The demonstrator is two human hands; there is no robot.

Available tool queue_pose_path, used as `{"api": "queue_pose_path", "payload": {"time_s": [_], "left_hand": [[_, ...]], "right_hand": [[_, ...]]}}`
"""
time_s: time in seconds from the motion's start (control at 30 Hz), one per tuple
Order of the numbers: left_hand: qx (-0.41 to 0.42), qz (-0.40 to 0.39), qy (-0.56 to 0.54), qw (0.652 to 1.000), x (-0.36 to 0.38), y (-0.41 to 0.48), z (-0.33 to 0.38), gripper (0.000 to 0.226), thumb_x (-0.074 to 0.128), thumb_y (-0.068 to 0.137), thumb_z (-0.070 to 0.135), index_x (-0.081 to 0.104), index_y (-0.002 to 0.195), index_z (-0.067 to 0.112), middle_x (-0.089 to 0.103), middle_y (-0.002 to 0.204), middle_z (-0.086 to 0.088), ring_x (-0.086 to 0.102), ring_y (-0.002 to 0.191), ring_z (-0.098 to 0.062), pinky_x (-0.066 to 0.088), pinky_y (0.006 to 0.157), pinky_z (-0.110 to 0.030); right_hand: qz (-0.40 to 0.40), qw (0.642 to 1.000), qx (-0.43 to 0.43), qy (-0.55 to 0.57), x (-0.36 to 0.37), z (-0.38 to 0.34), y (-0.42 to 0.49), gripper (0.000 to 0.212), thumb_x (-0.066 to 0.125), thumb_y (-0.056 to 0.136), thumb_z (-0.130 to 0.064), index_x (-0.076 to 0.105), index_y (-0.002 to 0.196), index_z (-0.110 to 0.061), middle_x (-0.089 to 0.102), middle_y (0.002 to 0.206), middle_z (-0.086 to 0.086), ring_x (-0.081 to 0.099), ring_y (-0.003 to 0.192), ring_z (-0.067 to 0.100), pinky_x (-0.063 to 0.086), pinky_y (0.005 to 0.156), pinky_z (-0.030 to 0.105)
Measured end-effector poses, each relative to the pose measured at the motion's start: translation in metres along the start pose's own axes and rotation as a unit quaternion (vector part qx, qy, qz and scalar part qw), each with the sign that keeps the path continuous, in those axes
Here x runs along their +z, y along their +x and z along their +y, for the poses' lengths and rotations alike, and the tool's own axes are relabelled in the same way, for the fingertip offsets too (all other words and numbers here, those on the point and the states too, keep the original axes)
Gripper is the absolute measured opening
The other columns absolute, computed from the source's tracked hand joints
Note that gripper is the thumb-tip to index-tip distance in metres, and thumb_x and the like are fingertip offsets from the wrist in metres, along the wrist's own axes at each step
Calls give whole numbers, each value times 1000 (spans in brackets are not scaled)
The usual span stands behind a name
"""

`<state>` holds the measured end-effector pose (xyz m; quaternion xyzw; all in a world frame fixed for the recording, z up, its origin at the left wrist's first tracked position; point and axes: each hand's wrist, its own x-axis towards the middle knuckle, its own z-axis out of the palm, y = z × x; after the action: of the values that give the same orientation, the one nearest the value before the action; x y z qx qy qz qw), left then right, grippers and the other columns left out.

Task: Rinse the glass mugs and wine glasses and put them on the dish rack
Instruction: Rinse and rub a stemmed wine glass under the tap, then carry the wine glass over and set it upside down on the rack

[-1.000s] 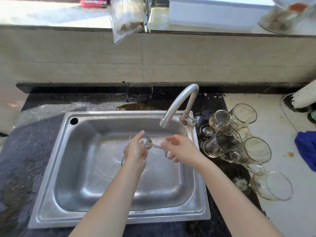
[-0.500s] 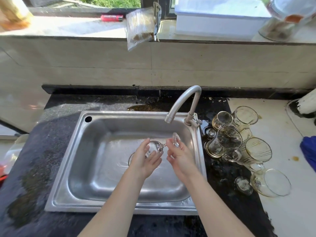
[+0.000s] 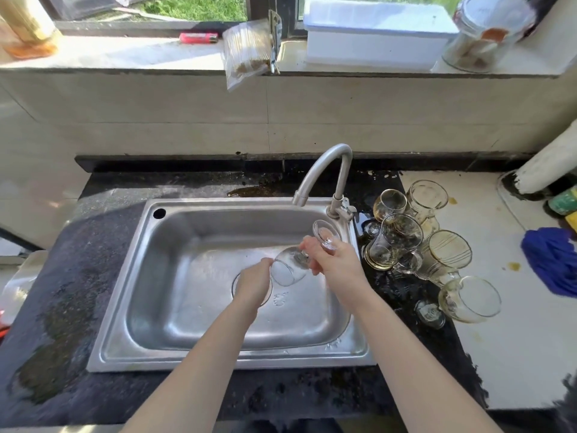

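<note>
A clear wine glass (image 3: 288, 267) lies tilted over the steel sink (image 3: 193, 232), bowl pointing down-left and foot up-right. My right hand (image 3: 335, 264) grips its stem near the foot. My left hand (image 3: 254, 284) touches the rim of the bowl with its fingers; how they lie is hard to tell. No water stream shows at the tap (image 3: 324, 170). Several dirty glass mugs and wine glasses (image 3: 402, 242) lie heaped on the counter right of the sink, one wine glass (image 3: 468, 300) nearest me. No dish rack is in view.
The dark wet counter (image 3: 78, 276) surrounds the sink. A blue cloth (image 3: 552, 260) lies at the far right. On the window sill stand a white box (image 3: 374, 35), a plastic bag (image 3: 246, 54), a jar (image 3: 487, 32) and a red lighter (image 3: 198, 37).
The glass has turned so its bowl tips down-left and its foot rises toward the tap. My left hand has slipped from cupping the bowl to its rim. The view has pulled back.
</note>
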<state>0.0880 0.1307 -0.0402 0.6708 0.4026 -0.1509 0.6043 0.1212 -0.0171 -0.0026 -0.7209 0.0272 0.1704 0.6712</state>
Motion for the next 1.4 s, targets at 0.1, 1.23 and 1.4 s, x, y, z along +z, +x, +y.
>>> {"api": "queue_pose_path", "payload": {"time_s": [0.1, 1.23, 1.4], "left_hand": [[141, 29, 161, 977, -7, 0, -8, 35, 41, 95, 29, 66, 118, 19, 62, 125, 2, 54, 118, -24, 39, 96, -32], [607, -357, 557, 441, 231, -334, -185, 37, 37, 98, 31, 53, 128, 16, 54, 130, -8, 47, 120, -29, 47, 92, -41], [611, -424, 557, 370, 288, -458, -274, 40, 35, 99, 31, 48, 135, 19, 49, 136, -7, 42, 125, -28, 44, 97, -44]], "right_hand": [[16, 997, -2, -70, 4, 4, -7, 22, 59, 94, -26, 65, 74, -20, 57, 53, -12, 55, 47, -3, 42, 55, 13], [591, 791, 136, -84, -176, 117, -516, 48, 64, 88, -38, 69, 70, 6, 59, 75, 11, 60, 74, 27, 36, 59, 25], [662, 729, 168, -49, -215, 153, -651, 49, 68, 86, -37, 70, 79, 11, 65, 81, 22, 62, 76, 30, 37, 59, 27]]}}
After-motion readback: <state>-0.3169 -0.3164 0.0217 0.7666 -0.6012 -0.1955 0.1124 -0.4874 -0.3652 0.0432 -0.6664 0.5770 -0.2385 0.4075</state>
